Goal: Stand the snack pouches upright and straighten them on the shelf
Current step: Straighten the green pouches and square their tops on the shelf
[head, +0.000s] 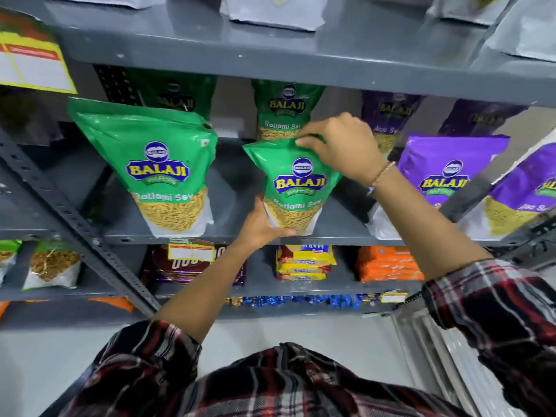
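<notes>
Mid-straighten on the middle green pouch at the front edge of the grey shelf: left hand clamped under its base, right hand pinching its top seam; next, square it upright, level with the left green pouch.

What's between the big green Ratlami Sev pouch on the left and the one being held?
Only bare grey shelf separates the left pouch from the held pouch, seen in the head view.

Four green pouches, four purple pouches
</notes>
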The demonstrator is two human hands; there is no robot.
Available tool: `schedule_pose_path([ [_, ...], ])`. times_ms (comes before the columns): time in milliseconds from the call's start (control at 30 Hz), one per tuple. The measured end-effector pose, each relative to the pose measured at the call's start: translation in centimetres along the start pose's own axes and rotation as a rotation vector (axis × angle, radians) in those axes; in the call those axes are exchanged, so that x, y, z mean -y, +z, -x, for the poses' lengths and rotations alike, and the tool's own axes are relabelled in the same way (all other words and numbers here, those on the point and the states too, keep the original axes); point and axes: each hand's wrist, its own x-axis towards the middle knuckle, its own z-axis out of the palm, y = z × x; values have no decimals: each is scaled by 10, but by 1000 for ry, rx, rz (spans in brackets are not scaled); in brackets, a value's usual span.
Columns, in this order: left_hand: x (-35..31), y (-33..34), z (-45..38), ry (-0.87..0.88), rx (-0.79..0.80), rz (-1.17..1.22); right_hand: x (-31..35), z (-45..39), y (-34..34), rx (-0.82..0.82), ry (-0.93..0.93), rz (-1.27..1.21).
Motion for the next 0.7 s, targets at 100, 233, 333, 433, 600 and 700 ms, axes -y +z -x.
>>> schedule_pose_path([
  [100,9,5,-4,-18,-72,-69,-4,-6,1,-161,48,-57],
  [233,14,8,-5,12,-98,-70,-12,-7,2,-197,81,-120],
  [333,11,5,-4,2,-76,-95,-14,-5,-6,-129,6,-146],
  [433,12,8,12,21,-165,40,-29,2,-24,-37,-21,-285],
  [600,1,69,60,63,-611,199,-105,46,-47,-105,10,-376],
  [700,-39,128,56,125,-402,152,-166,71,-64,-30,28,-300],
])
